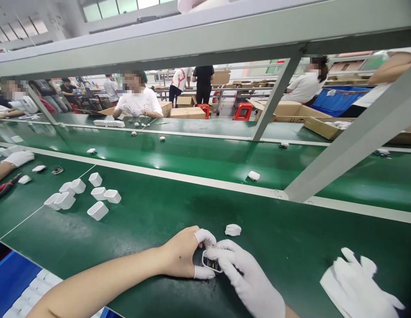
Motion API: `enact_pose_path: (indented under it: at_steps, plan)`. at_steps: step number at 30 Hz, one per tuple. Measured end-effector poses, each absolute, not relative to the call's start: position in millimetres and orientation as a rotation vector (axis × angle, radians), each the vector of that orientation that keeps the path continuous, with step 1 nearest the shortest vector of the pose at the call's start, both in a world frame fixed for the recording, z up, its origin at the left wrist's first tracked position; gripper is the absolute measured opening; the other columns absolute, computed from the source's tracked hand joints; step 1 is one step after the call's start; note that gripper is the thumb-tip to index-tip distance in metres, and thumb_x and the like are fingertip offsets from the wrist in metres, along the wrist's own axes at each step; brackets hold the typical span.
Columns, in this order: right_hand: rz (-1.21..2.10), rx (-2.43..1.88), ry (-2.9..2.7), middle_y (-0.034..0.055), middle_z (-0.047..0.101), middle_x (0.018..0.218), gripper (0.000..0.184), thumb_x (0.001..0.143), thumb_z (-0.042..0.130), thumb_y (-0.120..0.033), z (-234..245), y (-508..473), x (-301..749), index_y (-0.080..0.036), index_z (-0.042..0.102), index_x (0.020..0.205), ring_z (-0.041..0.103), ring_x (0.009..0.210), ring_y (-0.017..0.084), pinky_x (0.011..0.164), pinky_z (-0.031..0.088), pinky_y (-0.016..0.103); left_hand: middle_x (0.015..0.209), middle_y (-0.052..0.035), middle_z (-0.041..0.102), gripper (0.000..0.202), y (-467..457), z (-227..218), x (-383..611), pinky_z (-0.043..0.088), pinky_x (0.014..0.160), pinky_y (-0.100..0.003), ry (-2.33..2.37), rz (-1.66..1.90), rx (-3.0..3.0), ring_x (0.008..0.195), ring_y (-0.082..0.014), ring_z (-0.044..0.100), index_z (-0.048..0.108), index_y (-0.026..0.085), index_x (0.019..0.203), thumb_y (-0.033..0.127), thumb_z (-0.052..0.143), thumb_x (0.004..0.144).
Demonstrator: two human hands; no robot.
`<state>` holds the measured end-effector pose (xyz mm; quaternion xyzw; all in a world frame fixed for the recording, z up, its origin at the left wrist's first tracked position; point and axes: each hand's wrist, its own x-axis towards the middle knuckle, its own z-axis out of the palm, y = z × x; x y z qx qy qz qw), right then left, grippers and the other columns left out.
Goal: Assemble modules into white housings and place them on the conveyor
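My left hand [182, 256], bare except for white finger cots, and my right hand [248, 278] in a white glove meet on the green bench. Together they pinch a small white part with a dark inner face [211, 263]. A small white cap [233, 229] lies just beyond my fingers. Several open white plastic shells [98, 210] sit in a loose group to the left.
A spare white glove [357, 287] lies at the right. A green conveyor belt [198, 154] carries scattered small white parts. Grey frame posts [344, 145] cross in front. A co-worker's gloved hand [18, 158] rests at left; other people sit across. A blue tray [13, 282] is near left.
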<state>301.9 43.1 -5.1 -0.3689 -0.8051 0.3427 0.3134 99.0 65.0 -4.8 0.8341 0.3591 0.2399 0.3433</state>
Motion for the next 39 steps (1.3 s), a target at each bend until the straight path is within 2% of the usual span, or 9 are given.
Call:
enact_pose_path:
  at_steps: [4,8,12,17,20,27,31,35,39]
  plan:
    - [0.94,-0.955,-1.998,0.0031,0.064,0.096,0.031,0.096,0.038,-0.03,-6,45,304,-0.028,0.068,0.097,0.063,0.087,0.017,0.078,0.053,0.03,0.091,-0.0004,0.059,0.043,64,-1,99,0.045,0.076,-0.027,0.945,0.589,2.162,0.084,-0.0169,0.054,0.051,0.022,0.099,0.028,0.077,0.066]
    - [0.475,-0.883,-2.224,0.0085,0.063,0.103,0.03,0.094,0.039,-0.027,-6,40,297,-0.024,0.067,0.103,0.061,0.087,0.021,0.074,0.052,0.036,0.09,-0.0008,0.061,0.039,63,-2,100,0.046,0.076,-0.027,0.936,0.593,2.197,0.083,-0.0176,0.054,0.05,0.022,0.098,0.028,0.074,0.068]
    - [0.105,-0.921,-2.362,0.0097,0.064,0.084,0.032,0.091,0.035,-0.022,-3,36,290,-0.019,0.067,0.092,0.06,0.073,0.021,0.063,0.05,0.035,0.084,-0.0014,0.059,0.034,60,-3,104,0.045,0.072,-0.028,0.991,0.61,2.282,0.079,-0.0183,0.053,0.051,0.021,0.093,0.027,0.072,0.068]
    - [0.416,-0.907,-2.261,0.0052,0.066,0.093,0.027,0.091,0.04,-0.017,-3,37,298,-0.025,0.064,0.101,0.062,0.081,0.018,0.07,0.052,0.033,0.083,-0.0005,0.058,0.032,55,1,107,0.044,0.069,-0.026,1.081,0.568,2.229,0.079,-0.0176,0.054,0.051,0.021,0.091,0.028,0.073,0.068]
    - [0.338,-0.817,-2.143,0.0041,0.067,0.099,0.032,0.086,0.045,-0.012,-5,37,302,-0.027,0.064,0.107,0.063,0.084,0.018,0.073,0.052,0.034,0.084,0.0,0.058,0.036,54,3,107,0.044,0.069,-0.027,1.112,0.563,2.193,0.078,-0.017,0.053,0.051,0.021,0.092,0.029,0.074,0.067]
    - [0.386,-0.884,-2.126,0.0028,0.069,0.078,0.032,0.084,0.045,-0.009,-2,39,296,-0.025,0.07,0.096,0.062,0.066,0.016,0.062,0.052,0.031,0.084,0.0004,0.057,0.032,54,3,107,0.043,0.07,-0.026,1.103,0.56,2.169,0.079,-0.0165,0.052,0.051,0.021,0.089,0.026,0.073,0.067]
    - [0.669,-0.917,-1.933,0.0026,0.072,0.085,0.024,0.089,0.047,-0.017,-5,47,307,-0.024,0.07,0.084,0.068,0.079,0.016,0.071,0.057,0.028,0.086,0.0009,0.057,0.037,54,5,107,0.043,0.069,-0.026,1.128,0.568,2.101,0.078,-0.0162,0.051,0.051,0.022,0.092,0.026,0.075,0.064]
    - [0.562,-0.921,-1.861,0.0032,0.071,0.089,0.022,0.089,0.05,-0.021,-7,48,313,-0.025,0.071,0.082,0.069,0.082,0.018,0.073,0.057,0.029,0.088,0.0011,0.058,0.039,53,5,107,0.043,0.071,-0.027,1.118,0.555,2.084,0.081,-0.0168,0.052,0.051,0.022,0.094,0.026,0.077,0.064]
    - [0.41,-0.818,-2.032,0.0035,0.07,0.091,0.031,0.084,0.048,-0.012,-5,42,303,-0.028,0.072,0.094,0.066,0.079,0.017,0.069,0.056,0.032,0.087,0.0009,0.058,0.038,54,5,107,0.044,0.072,-0.027,1.096,0.537,2.112,0.081,-0.017,0.052,0.05,0.022,0.094,0.026,0.076,0.065]
